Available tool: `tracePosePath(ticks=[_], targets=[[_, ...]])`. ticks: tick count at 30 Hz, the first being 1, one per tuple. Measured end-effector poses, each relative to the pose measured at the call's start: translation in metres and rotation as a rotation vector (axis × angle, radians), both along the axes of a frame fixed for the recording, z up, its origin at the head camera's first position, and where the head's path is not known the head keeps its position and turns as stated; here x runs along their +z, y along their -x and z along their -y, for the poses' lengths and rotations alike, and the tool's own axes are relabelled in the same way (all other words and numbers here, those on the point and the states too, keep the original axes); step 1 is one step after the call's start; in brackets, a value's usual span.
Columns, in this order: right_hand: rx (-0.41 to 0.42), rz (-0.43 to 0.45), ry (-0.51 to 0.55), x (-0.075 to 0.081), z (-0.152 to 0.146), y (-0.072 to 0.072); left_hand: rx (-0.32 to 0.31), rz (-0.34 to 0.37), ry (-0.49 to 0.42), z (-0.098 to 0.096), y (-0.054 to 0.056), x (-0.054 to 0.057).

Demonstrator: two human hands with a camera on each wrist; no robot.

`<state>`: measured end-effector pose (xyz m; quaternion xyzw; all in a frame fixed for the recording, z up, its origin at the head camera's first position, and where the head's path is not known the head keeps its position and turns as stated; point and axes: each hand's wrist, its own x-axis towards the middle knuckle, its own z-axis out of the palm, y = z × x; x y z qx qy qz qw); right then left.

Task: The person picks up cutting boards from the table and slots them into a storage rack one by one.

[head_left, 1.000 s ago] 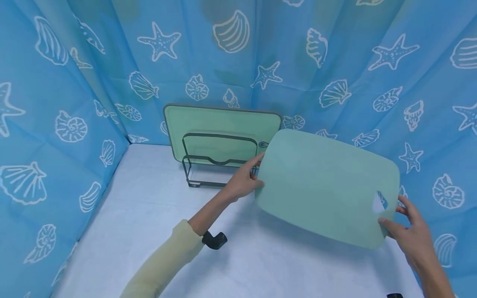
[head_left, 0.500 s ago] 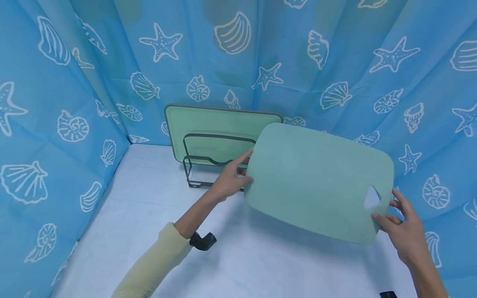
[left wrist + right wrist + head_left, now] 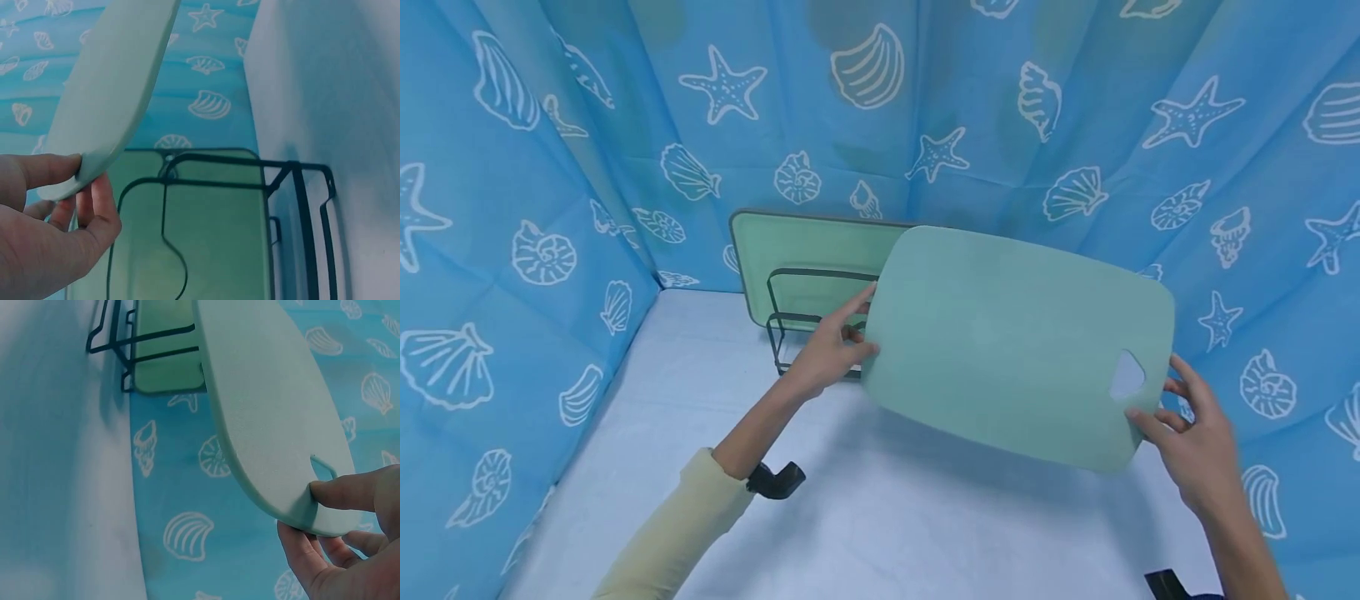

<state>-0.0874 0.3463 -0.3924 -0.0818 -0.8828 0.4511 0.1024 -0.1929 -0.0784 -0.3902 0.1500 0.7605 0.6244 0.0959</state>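
Between both hands, a pale green cutting board (image 3: 1015, 342) is held tilted above the table, its handle hole toward the right end. My left hand (image 3: 826, 354) pinches the board's left end, thumb on the near face and fingers behind. At the other end, my right hand (image 3: 1198, 433) grips the corner beside the hole, thumb on top in the right wrist view. Behind the board stands a black wire rack (image 3: 775, 321), its right part hidden in the head view. A second green cutting board (image 3: 212, 237) with a dark rim stands upright at the rack.
A white cloth covers the table (image 3: 685, 433). Blue curtains (image 3: 985, 108) with white shells and starfish rise at the back and sides. Black camera mounts (image 3: 777, 481) are worn at the wrists.
Both hands have carried the pale green board left and slightly up. It now overlaps more of the rack and the rimmed board in the head view.
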Motion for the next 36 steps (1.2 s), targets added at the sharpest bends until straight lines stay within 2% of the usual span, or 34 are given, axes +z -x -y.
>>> tracePosePath(ticks=[9,20,31,36], targets=[[0.007,-0.031,-0.016,0.008,0.028,0.014,0.072,-0.047,0.027,0.026,0.002,0.006],[0.017,-0.159,0.0,0.015,0.062,0.032,0.157,-0.114,0.067,0.053,0.006,0.014],[0.028,-0.232,0.038,0.022,0.086,0.059,0.242,-0.15,0.098,0.07,0.02,0.022],[0.043,-0.246,0.063,0.024,0.097,0.072,0.276,-0.143,0.114,0.08,0.025,0.025]])
